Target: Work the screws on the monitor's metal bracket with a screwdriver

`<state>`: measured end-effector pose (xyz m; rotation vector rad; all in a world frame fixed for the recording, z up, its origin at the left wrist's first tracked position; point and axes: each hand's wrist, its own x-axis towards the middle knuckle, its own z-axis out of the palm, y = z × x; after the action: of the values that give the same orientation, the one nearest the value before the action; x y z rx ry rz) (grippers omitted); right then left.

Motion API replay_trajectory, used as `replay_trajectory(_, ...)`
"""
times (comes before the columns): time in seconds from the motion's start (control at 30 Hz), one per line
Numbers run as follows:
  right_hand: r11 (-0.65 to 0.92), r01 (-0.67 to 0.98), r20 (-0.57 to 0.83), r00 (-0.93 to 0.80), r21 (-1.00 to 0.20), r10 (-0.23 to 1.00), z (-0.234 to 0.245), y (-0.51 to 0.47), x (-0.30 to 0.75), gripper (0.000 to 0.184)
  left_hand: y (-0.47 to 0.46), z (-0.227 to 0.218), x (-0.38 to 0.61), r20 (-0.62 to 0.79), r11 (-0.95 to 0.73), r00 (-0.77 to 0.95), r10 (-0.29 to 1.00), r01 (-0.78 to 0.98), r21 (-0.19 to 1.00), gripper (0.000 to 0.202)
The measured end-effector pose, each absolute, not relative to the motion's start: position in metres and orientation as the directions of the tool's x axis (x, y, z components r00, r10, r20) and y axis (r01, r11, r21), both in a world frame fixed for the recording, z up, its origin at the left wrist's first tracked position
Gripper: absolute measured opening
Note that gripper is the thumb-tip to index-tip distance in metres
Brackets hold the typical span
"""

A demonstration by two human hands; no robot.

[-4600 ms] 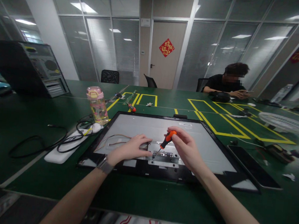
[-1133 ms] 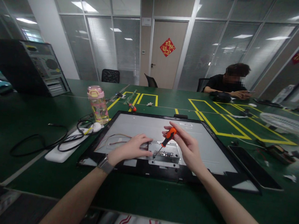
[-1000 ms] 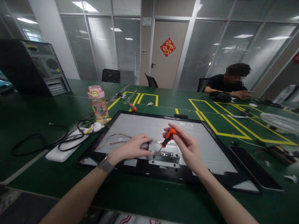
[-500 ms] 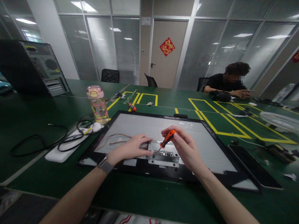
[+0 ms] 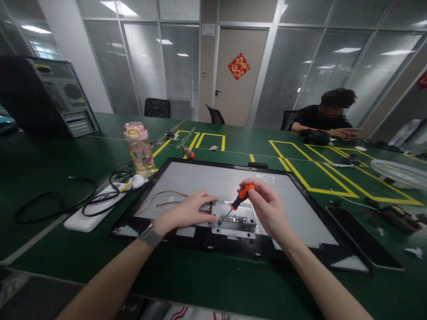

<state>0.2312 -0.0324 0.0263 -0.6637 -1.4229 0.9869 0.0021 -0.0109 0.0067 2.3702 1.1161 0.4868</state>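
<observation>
An orange-and-black screwdriver (image 5: 243, 197) slants down to the left in my right hand (image 5: 267, 204), fingers closed round its handle. Its tip meets the lower left part of a silver metal bracket (image 5: 233, 233). The bracket sits on the back of a flat display panel (image 5: 299, 207), grey with a black frame, lying on the table. Across the bracket's left end, my left hand (image 5: 188, 210) grips it, thumb on the near side and fingers on the far side. Thin wires (image 5: 158, 195) run over the panel beside that hand. Any screw under the tip is too small to make out.
Left of the panel are a white power strip (image 5: 85, 216), black cables and a pink-lidded bottle (image 5: 139, 148). A computer case (image 5: 28, 94) stands farther left. Another screwdriver (image 5: 188, 152) lies beyond the panel, a black tablet-like slab (image 5: 363, 238) at right. Across the table sits a person (image 5: 325, 115).
My right hand and the screwdriver handle have shifted slightly right, the tip staying at the bracket's lower left. My left hand has not visibly moved.
</observation>
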Motion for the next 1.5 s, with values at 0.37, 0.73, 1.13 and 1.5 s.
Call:
replay_trajectory(0.37, 0.448, -0.178, 0.475, -0.157, -0.876, 0.866, 0.0247, -0.0311, 0.2337, 0.022, -0.0097, 0.0057, 0.0007, 0.128, -0.572, 0.618, 0.776, 0.603, 0.556, 0.056)
replay_trajectory(0.73, 0.47, -0.148, 0.493, -0.25, -0.87, 0.833, 0.0333, -0.0346, 0.2358, 0.027, -0.009, 0.0043, 0.0013, 0.134, -0.575, 0.619, 0.774, 0.598, 0.558, 0.056)
replay_trajectory(1.13, 0.396, -0.228, 0.446, -0.245, -0.89, 0.861, 0.0307, -0.0353, 0.2332, 0.028, -0.0093, 0.0057, 0.0016, 0.124, -0.569, 0.615, 0.778, 0.608, 0.554, 0.057)
replay_trajectory(1.5, 0.424, -0.183, 0.46, -0.262, -0.887, 0.848, 0.0337, -0.0364, 0.2373, 0.024, -0.0099, 0.0062, 0.0012, 0.116, -0.566, 0.617, 0.778, 0.608, 0.557, 0.056)
